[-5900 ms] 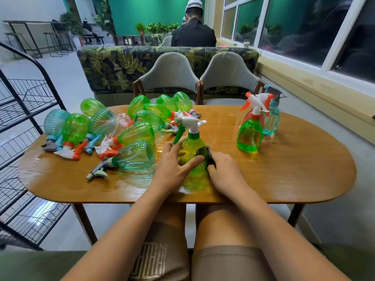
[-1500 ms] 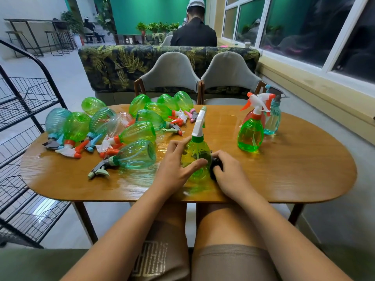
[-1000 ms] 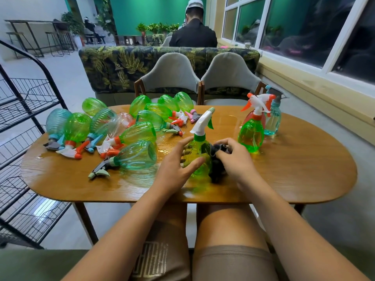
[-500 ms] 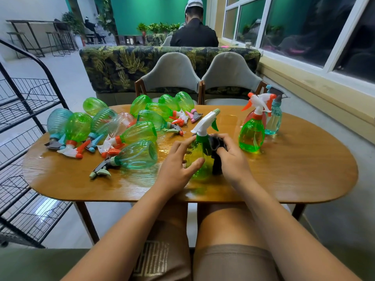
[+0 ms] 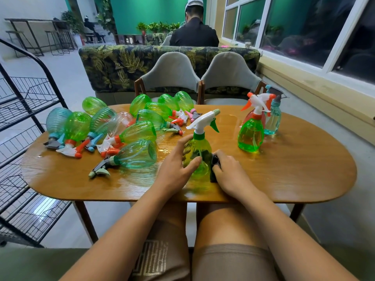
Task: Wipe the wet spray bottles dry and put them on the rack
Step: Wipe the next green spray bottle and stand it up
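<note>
The oval wooden tabletop point(image 5: 294, 169) glistens wet on its left half, where a heap of spray bottles point(image 5: 134, 131) lies sideways. A green bottle point(image 5: 199, 153) stands upright near the front middle, a dark cloth point(image 5: 213, 169) touching it. Three upright bottles point(image 5: 251, 136) cluster at the right rear.

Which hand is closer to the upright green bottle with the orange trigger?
Right. The right hand, holding a dark cloth, lies in front of that green bottle and slightly left, apart from it. The left hand grips the bottle being wiped, farther left.
</note>
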